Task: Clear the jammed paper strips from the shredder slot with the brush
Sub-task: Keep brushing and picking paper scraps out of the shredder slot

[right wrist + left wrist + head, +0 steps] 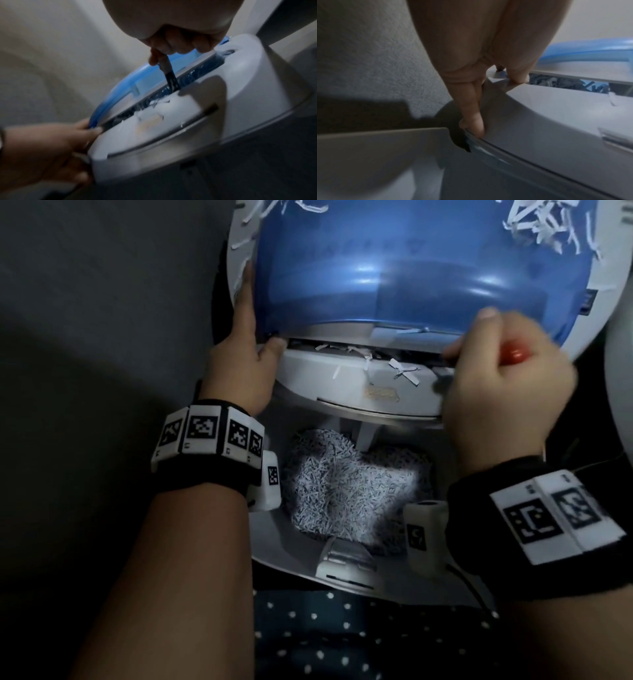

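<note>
The shredder (342,378) body looks like smooth matt grey plastic; its blue lid (411,268) is glossy translucent plastic. White paper strips (404,369) lie on it. The brush (171,78) has dark bristles.

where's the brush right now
In the right hand: the brush has its dark bristles in the shredder slot, toward the slot's right end, below the blue cover.

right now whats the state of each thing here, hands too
left hand: grips the shredder head's edge, steadying it
right hand: holds the brush
brush: bristles in the slot
shredder slot: still jammed with paper strips
blue cover: raised, strips scattered on it
bin: holds a heap of shredded paper
</note>
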Available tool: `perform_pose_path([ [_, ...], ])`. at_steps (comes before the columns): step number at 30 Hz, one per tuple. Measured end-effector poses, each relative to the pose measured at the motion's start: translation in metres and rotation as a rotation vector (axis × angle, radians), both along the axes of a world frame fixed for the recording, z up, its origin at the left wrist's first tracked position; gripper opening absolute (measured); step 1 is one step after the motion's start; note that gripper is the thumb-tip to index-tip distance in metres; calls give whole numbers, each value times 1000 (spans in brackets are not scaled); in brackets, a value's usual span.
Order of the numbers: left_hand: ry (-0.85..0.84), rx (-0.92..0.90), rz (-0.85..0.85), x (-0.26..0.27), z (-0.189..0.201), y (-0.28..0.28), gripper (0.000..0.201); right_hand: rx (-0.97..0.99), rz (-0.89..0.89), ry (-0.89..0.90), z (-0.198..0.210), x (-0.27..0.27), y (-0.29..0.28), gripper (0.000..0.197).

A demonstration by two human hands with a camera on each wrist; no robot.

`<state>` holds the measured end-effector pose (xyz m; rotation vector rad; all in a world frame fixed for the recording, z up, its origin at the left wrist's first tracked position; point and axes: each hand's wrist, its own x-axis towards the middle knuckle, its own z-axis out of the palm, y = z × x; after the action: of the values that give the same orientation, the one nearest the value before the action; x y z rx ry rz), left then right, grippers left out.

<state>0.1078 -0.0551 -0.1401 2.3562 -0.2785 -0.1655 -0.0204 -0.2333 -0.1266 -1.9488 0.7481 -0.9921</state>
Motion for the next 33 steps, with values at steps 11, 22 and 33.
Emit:
perform_pose_path([
  [11, -19, 2, 4, 0, 0, 0, 77, 204, 140, -46, -11, 13, 32, 36],
  [22, -26, -5, 8, 1, 0, 0, 76, 207, 276, -31, -17, 19, 41, 37],
  [33, -17, -20, 14, 0, -1, 0, 78, 115, 482, -112, -3, 20, 57, 34],
])
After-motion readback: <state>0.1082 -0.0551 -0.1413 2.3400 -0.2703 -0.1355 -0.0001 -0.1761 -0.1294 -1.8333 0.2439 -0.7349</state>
